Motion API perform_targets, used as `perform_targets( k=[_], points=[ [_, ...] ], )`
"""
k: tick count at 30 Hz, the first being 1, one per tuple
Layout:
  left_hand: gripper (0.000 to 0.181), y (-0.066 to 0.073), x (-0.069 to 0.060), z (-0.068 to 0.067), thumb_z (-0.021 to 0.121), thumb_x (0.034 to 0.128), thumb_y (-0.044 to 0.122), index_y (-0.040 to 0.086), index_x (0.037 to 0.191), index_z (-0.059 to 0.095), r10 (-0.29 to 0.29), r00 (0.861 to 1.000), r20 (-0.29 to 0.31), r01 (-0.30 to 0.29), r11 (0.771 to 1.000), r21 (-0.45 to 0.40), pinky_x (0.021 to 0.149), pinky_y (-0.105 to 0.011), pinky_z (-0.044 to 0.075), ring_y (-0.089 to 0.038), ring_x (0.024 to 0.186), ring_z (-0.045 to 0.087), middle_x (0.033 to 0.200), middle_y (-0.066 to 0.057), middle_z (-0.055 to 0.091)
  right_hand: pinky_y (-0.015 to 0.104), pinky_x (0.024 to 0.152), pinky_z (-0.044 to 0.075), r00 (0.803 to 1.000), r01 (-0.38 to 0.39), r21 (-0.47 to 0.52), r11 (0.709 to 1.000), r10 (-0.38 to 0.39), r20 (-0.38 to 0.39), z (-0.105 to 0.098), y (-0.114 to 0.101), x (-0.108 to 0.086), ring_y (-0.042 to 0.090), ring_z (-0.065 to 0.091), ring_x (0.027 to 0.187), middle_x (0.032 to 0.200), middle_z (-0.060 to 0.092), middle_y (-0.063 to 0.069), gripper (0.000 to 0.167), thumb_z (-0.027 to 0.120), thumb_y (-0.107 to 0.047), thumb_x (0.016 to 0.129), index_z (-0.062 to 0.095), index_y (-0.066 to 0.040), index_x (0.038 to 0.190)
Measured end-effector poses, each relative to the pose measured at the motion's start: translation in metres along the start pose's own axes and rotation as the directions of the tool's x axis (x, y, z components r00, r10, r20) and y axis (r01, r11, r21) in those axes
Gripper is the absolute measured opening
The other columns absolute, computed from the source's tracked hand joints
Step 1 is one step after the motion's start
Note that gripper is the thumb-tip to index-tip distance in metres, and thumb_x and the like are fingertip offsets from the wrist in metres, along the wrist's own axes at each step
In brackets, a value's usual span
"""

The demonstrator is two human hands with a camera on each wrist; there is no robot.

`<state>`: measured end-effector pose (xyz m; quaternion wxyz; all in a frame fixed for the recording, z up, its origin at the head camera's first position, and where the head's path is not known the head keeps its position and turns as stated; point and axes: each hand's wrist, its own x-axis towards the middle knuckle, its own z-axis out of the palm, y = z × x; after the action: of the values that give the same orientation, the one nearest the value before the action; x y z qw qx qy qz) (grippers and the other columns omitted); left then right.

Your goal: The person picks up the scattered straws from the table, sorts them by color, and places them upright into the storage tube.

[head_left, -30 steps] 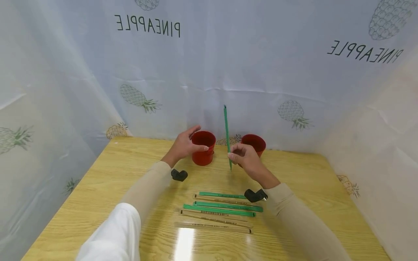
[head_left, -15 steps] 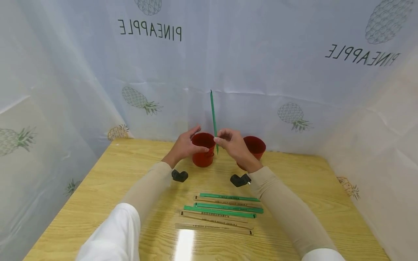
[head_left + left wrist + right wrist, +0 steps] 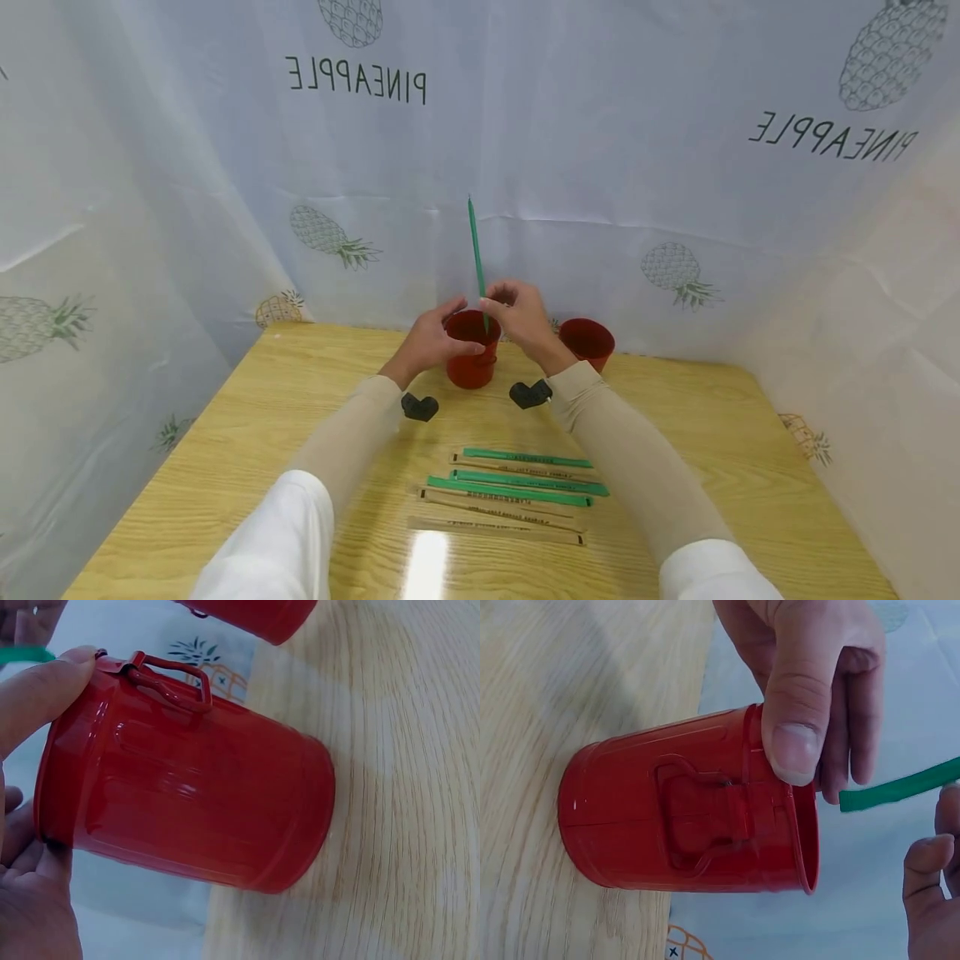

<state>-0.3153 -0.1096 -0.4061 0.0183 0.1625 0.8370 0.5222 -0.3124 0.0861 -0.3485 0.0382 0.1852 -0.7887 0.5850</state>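
A small red metal bucket (image 3: 471,371) with side handles stands upright near the back of the table. My left hand (image 3: 435,340) grips its rim, thumb (image 3: 45,694) at the near side and fingers behind. In the right wrist view, the bucket (image 3: 630,810) shows a handle folded against its wall. Between thumb and fingers, my right hand (image 3: 525,317) pinches a long green wrapped straw (image 3: 476,242). It points up, tilted slightly left, its lower end at the bucket's mouth. That lower end of the straw (image 3: 877,795) looks flat in the right wrist view.
A second red bucket (image 3: 588,337) stands to the right, behind my right forearm. Several green straws (image 3: 525,483) and brown paper-wrapped straws (image 3: 495,527) lie side by side on the wooden table (image 3: 300,392). A pineapple-print cloth (image 3: 562,167) hangs behind.
My right hand has carried the green straw left and up, from between the buckets to the left bucket's mouth. My left hand stays on the rim.
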Motion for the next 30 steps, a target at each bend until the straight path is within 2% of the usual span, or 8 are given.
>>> perform_targets(
  k=[8, 12, 16, 22, 27, 30],
  points=[
    [0.096, 0.000, -0.001, -0.002, 0.087, 0.0856, 0.032, 0.012, 0.163, 0.035, 0.005, 1.000, 0.006, -0.004, 1.000, -0.014, 0.119, -0.050, 0.046, -0.032, 0.143, 0.052, 0.164, -0.009, 0.046, 0.043, 0.084, 0.062, 0.999, -0.009, -0.038, 0.999, 0.007, -0.049, 0.013, 0.009, 0.011, 0.026, 0.059, 0.093, 0.101, 0.069, 0.014, 0.009, 0.071, -0.013, 0.099, 0.073, -0.003, 0.101],
    [0.091, 0.001, -0.001, -0.002, 0.086, 0.0860, 0.030, 0.014, 0.162, 0.039, 0.012, 1.000, 0.008, -0.012, 1.000, -0.018, 0.117, -0.050, 0.048, -0.031, 0.139, 0.055, 0.158, -0.008, 0.053, 0.038, 0.082, 0.061, 0.999, -0.028, -0.072, 0.997, 0.025, -0.043, 0.017, 0.013, 0.013, 0.027, 0.060, 0.093, 0.102, 0.070, 0.015, 0.010, 0.072, -0.013, 0.098, 0.074, -0.004, 0.100],
    [0.087, 0.001, 0.000, -0.001, 0.087, 0.0854, 0.032, 0.017, 0.160, 0.044, 0.023, 1.000, 0.006, -0.023, 1.000, -0.005, 0.116, -0.050, 0.049, -0.029, 0.137, 0.057, 0.153, -0.007, 0.057, 0.030, 0.076, 0.059, 0.999, -0.009, -0.120, 0.993, 0.005, -0.034, 0.021, 0.018, 0.013, 0.026, 0.062, 0.090, 0.099, 0.071, 0.016, 0.011, 0.074, -0.011, 0.097, 0.075, -0.001, 0.098],
    [0.063, 0.001, 0.000, -0.001, 0.087, 0.0851, 0.031, 0.023, 0.142, 0.061, 0.054, 0.999, 0.006, -0.054, 0.998, -0.014, 0.110, -0.048, 0.053, -0.025, 0.125, 0.063, 0.136, -0.002, 0.068, 0.033, 0.078, 0.059, 0.999, 0.029, -0.143, 0.989, -0.032, -0.017, 0.028, 0.021, 0.012, 0.027, 0.066, 0.091, 0.096, 0.074, 0.018, 0.009, 0.075, -0.008, 0.095, 0.075, 0.002, 0.094],
    [0.052, 0.002, -0.002, -0.002, 0.088, 0.0849, 0.029, 0.023, 0.132, 0.066, 0.064, 0.998, 0.001, -0.064, 0.998, -0.029, 0.107, -0.045, 0.054, -0.023, 0.118, 0.065, 0.127, 0.000, 0.072, 0.038, 0.086, 0.062, 1.000, 0.003, -0.138, 0.990, -0.001, 0.010, 0.031, 0.019, 0.010, 0.030, 0.069, 0.099, 0.100, 0.074, 0.017, 0.008, 0.074, -0.007, 0.095, 0.074, 0.000, 0.095],
    [0.048, 0.002, -0.003, -0.003, 0.088, 0.0855, 0.027, 0.022, 0.128, 0.066, 0.068, 0.998, 0.007, -0.068, 0.997, -0.042, 0.107, -0.044, 0.055, -0.022, 0.117, 0.066, 0.125, -0.001, 0.072, 0.037, 0.083, 0.061, 0.999, -0.009, -0.152, 0.988, 0.014, 0.034, 0.031, 0.019, 0.008, 0.029, 0.069, 0.099, 0.101, 0.073, 0.016, 0.008, 0.073, -0.009, 0.097, 0.074, -0.001, 0.094]
  ],
)
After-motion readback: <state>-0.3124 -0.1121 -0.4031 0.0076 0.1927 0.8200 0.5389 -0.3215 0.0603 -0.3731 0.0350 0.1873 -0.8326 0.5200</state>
